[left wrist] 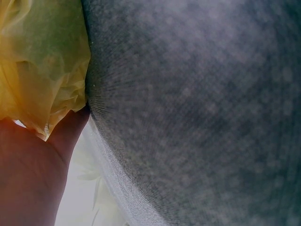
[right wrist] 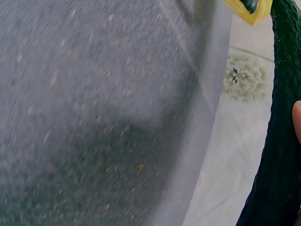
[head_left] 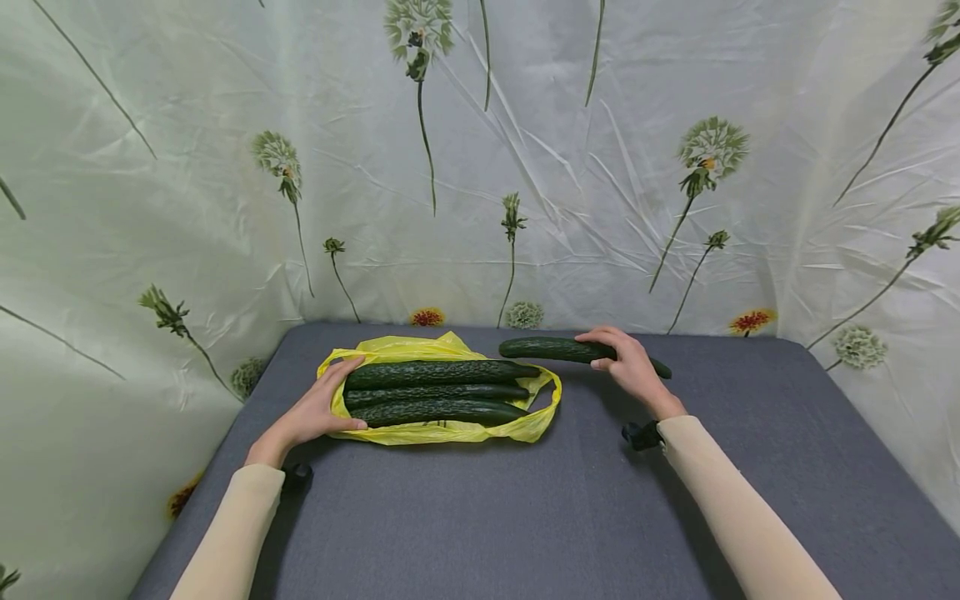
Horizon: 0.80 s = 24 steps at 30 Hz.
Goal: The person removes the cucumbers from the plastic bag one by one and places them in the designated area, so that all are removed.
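The right hand (head_left: 630, 367) pinches a cucumber (head_left: 547, 348) between thumb and fingers, toward its right end; the cucumber looks raised above the table (head_left: 480, 517). The left hand (head_left: 311, 410) grips the nine-o'clock end of a yellow bag (head_left: 420, 435), thumb on the near side, fingers on the far side. Inside the bag, three more cucumbers (head_left: 438, 392) lie side by side, while the held one is outside, between two and three o'clock from the bag's middle.

The step in hand seems to be moving a single cucumber with the bag steadied; whether it is going in or coming out, I cannot tell. The next move likely calls for a firm right grip and the bag's end kept still.

The head view shows the bag's contents; the left wrist view, with the bag at ten o'clock, shows only its outside and the thumb against it. The right wrist view adds the held cucumber's bumpy skin, a fingertip on it at three o'clock, and a yellow bag corner between one and two.
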### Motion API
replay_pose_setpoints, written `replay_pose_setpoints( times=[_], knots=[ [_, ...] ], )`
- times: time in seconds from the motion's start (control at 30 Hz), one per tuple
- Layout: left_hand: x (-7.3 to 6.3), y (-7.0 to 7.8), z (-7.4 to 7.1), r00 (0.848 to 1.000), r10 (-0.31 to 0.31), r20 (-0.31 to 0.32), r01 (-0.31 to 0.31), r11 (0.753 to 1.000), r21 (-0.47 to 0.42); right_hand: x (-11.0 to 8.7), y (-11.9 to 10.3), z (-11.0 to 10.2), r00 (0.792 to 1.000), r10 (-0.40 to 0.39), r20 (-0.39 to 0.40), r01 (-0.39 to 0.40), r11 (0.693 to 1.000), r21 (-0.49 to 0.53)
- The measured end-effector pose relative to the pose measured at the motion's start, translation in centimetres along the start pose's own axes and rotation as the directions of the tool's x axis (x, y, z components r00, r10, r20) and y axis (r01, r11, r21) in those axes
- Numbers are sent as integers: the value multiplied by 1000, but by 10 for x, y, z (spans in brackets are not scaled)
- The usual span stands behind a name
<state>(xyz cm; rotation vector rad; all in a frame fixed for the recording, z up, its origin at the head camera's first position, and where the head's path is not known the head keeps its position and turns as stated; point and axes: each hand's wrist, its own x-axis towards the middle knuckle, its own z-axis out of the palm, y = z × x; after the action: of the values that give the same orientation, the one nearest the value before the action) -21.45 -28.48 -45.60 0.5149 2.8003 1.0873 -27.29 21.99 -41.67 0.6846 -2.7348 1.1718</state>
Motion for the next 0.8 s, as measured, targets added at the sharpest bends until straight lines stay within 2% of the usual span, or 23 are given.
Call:
replay_pose_setpoints(
  times=[0.47, 0.8],
  knots=[
    [1, -3, 0, 1000, -1, 1, 1, 1000, -1, -7, 22, -12, 999, 23, -22, -25, 997, -67],
    [1, -4, 0, 1000, 0, 3, 0, 1000, -5, -7, 34, -24, 997, 70, -31, -73, 991, -110]
  ],
)
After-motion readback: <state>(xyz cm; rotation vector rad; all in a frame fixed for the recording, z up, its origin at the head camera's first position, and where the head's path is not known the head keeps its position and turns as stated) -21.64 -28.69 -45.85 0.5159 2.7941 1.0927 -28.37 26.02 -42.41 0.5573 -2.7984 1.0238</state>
